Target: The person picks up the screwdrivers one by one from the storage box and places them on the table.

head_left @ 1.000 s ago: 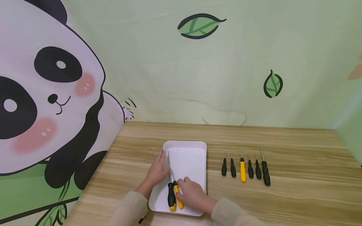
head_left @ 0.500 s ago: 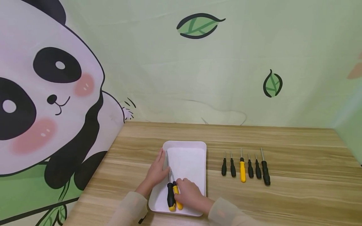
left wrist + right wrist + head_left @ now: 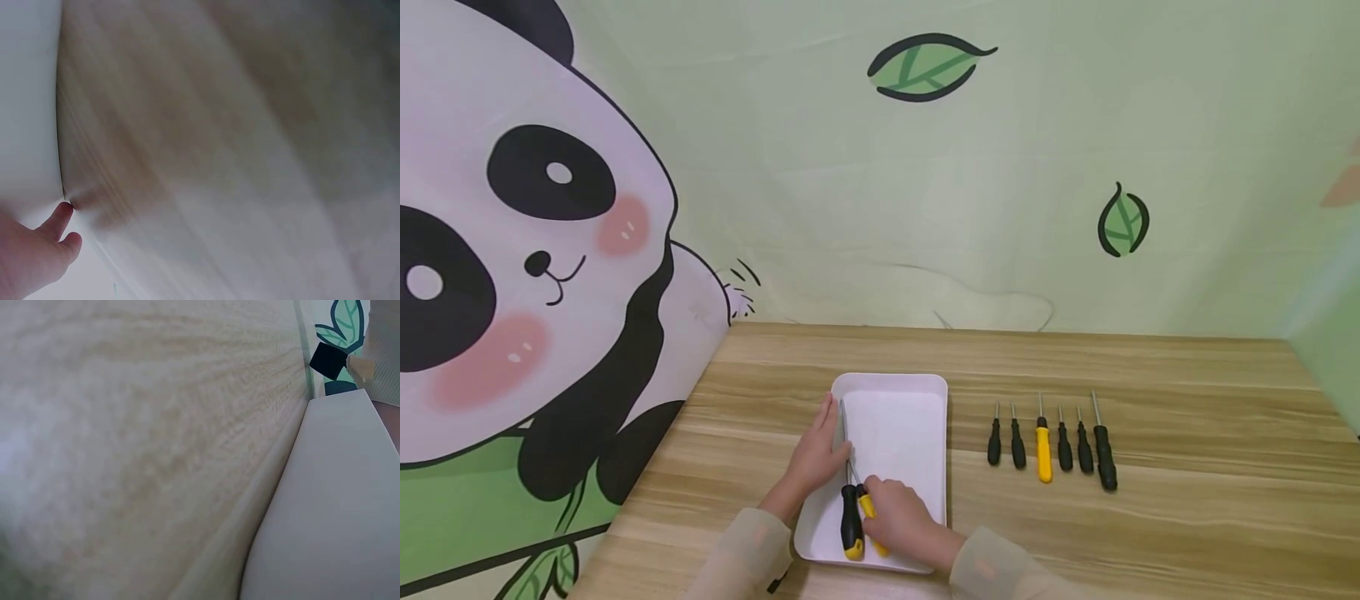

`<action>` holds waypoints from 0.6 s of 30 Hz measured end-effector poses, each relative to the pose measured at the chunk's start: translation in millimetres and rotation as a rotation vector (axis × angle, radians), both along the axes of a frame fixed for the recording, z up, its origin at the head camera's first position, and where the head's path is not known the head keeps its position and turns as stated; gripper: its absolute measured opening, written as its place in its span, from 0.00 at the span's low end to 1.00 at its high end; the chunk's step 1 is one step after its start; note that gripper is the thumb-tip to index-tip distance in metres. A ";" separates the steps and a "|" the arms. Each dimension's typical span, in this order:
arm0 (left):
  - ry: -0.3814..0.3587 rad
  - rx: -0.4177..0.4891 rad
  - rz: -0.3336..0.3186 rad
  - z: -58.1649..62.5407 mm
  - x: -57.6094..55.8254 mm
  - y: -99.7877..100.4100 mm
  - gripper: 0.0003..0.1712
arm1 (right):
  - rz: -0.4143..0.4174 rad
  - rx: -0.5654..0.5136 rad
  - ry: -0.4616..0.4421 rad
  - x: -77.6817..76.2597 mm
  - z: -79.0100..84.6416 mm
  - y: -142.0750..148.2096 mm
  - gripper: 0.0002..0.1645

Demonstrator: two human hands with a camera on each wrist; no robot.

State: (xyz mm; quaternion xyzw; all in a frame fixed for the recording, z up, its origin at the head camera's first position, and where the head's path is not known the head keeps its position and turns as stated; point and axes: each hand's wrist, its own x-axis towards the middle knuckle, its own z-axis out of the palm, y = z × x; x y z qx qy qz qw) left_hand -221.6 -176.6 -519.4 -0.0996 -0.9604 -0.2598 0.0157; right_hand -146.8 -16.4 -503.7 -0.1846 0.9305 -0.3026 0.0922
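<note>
A white rectangular tray [image 3: 901,433] lies on the wooden table. In it, toward the left side, a large black-handled screwdriver [image 3: 852,523] with a yellow butt end lies lengthwise. My right hand [image 3: 904,518] reaches over the tray's right part and grips a yellow-handled screwdriver [image 3: 867,503] beside it; the shaft slants up and left, overlapping the black one's shaft. The fingers cover part of the yellow handle. My left hand [image 3: 817,450] rests along the tray's left edge, fingers straight and thumb over the rim; its fingertips [image 3: 59,215] show at the tray in the left wrist view.
Right of the tray, several screwdrivers stand in a row with shafts pointing away: small black ones [image 3: 1018,446], a yellow one [image 3: 1044,454] and a larger black one [image 3: 1104,458]. A printed panda wall covering [image 3: 587,275] borders the table [image 3: 1210,467] at left and back.
The right hand has shifted slightly left with the yellow screwdriver, whose handle has tilted and now shows less. The black-handled screwdriver has slid a little left. The left hand stays put.
</note>
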 end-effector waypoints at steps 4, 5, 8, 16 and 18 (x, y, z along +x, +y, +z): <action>0.000 0.001 0.000 0.4 -0.2 0.4 0.41 | -0.004 0.015 0.021 0.6 0.8 1.3 0.17; -0.001 0.000 0.001 0.5 -0.4 0.5 0.41 | -0.004 0.019 0.024 0.5 0.9 1.8 0.17; 0.004 -0.003 0.002 0.1 -1.0 0.5 0.41 | -0.007 0.026 0.044 -0.1 0.5 3.6 0.17; -0.006 0.010 0.006 -0.9 -1.2 -0.3 0.42 | -0.017 0.016 0.033 -1.0 4.4 10.5 0.21; -0.009 0.007 0.008 -1.0 -1.2 -0.3 0.42 | -0.025 0.013 0.030 -1.2 5.7 11.4 0.22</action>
